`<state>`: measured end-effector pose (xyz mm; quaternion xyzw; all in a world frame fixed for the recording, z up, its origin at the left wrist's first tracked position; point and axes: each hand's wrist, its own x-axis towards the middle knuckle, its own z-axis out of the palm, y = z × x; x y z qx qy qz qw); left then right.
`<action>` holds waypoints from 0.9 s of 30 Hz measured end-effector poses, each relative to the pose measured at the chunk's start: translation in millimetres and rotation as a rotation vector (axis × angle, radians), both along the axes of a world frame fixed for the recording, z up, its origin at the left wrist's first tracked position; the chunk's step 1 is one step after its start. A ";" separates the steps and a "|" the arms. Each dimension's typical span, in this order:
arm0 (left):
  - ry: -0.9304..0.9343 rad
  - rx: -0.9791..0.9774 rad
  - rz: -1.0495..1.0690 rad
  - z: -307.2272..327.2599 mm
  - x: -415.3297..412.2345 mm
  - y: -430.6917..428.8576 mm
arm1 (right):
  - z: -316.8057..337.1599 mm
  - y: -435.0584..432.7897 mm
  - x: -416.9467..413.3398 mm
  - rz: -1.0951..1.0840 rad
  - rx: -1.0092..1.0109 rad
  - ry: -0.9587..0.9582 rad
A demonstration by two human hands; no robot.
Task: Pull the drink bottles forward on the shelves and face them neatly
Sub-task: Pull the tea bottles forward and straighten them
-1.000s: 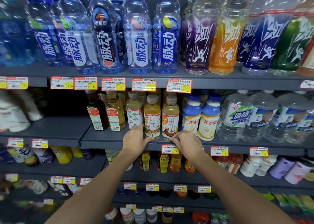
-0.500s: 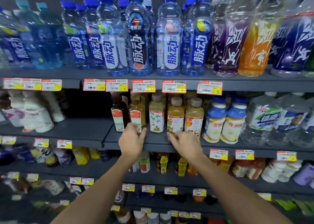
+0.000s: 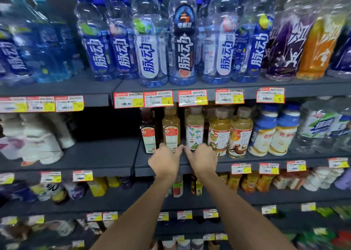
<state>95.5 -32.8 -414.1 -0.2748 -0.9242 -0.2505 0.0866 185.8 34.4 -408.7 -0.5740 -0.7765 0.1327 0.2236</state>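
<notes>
Grey store shelves edged with price tags fill the frame. At centre, the loosely spread fingers of the left hand reach the foot of an amber bottle, those of the right hand the foot of a white-labelled tea bottle. The thumbs nearly meet, and contact with the bottles is unclear. Both bottles stand upright on the middle shelf, below blue-capped water bottles.

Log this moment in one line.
stage: facing middle shelf | left hand: at amber bottle | right hand: at white-label bottle | grip: unclear
</notes>
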 end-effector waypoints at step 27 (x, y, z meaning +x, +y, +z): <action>-0.043 0.058 -0.012 -0.7 3.3 5.1 | 5.8 -4.4 38.6 0.146 0.068 -0.155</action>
